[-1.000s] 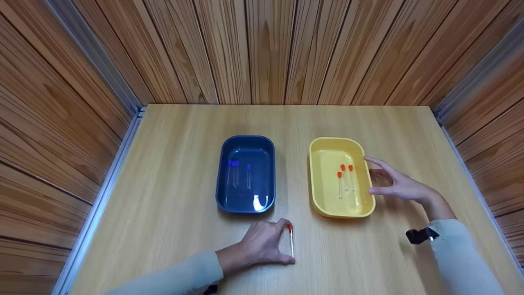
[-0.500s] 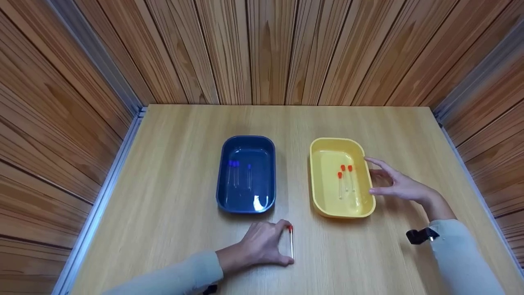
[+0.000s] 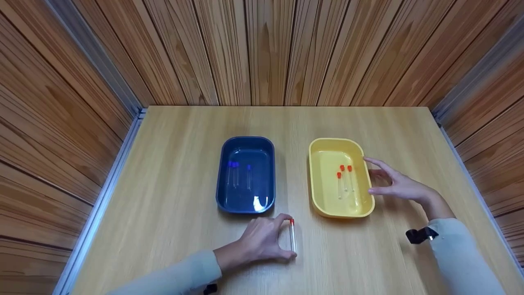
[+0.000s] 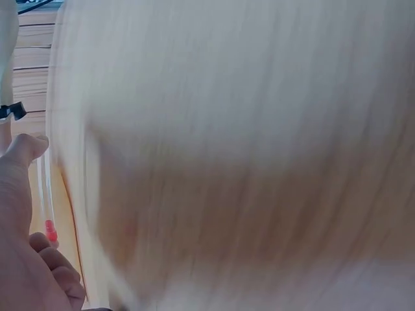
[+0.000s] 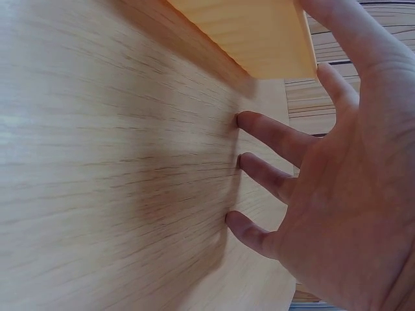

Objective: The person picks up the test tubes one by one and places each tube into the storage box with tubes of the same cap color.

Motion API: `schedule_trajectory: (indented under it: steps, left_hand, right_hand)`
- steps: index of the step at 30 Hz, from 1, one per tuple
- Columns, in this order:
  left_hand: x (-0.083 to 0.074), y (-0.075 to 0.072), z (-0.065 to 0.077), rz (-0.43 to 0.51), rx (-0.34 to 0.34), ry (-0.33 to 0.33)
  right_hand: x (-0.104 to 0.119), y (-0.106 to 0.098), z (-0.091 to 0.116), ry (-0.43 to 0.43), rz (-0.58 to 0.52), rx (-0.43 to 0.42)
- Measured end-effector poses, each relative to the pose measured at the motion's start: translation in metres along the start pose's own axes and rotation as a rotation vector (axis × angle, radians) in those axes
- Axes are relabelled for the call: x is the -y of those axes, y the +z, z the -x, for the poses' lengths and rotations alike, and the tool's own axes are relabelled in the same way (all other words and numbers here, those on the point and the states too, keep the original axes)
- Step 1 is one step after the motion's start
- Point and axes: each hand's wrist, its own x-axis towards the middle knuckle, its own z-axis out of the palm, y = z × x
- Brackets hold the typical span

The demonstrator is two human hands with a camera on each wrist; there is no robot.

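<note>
Near the front middle of the table, my left hand (image 3: pixel 262 239) pinches a clear test tube with a red cap (image 3: pixel 293 237) lengthwise, thumb at the bottom end and index finger at the cap. The left wrist view shows the same test tube (image 4: pixel 46 188) spanning the gap beside the palm. My right hand (image 3: pixel 403 188) is at the right side of the yellow tray (image 3: pixel 323 200), thumb and index finger at its rim. In the right wrist view its other fingers (image 5: pixel 269 136) stretch down to the table. Three red-capped tubes (image 3: pixel 344 178) lie inside the yellow tray.
Left of the yellow tray stands a dark blue tray (image 3: pixel 223 203) holding three tubes with blue-violet caps (image 3: pixel 249 167). Wood-patterned panels (image 3: pixel 266 53) enclose the light wooden table (image 3: pixel 184 143) at the back and both sides.
My left hand has shifted slightly toward the back of the table, carrying the red-capped test tube with it. The right hand keeps its place at the yellow tray.
</note>
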Motion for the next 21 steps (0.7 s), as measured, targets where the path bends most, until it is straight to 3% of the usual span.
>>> schedule_trajectory:
  steps: [6,11,21]
  left_hand:
    - [-0.01,-0.008,-0.007,0.133,-0.014,-0.037]
    - [-0.019,-0.019,-0.017,0.265,0.028,-0.069]
    - [-0.037,-0.039,-0.031,0.377,0.032,-0.087]
  right_hand:
    - [0.0,0.0,-0.001,0.023,-0.009,0.001]
    - [-0.001,0.001,-0.002,0.037,-0.007,-0.004]
    - [0.0,0.001,-0.002,0.041,-0.005,-0.005]
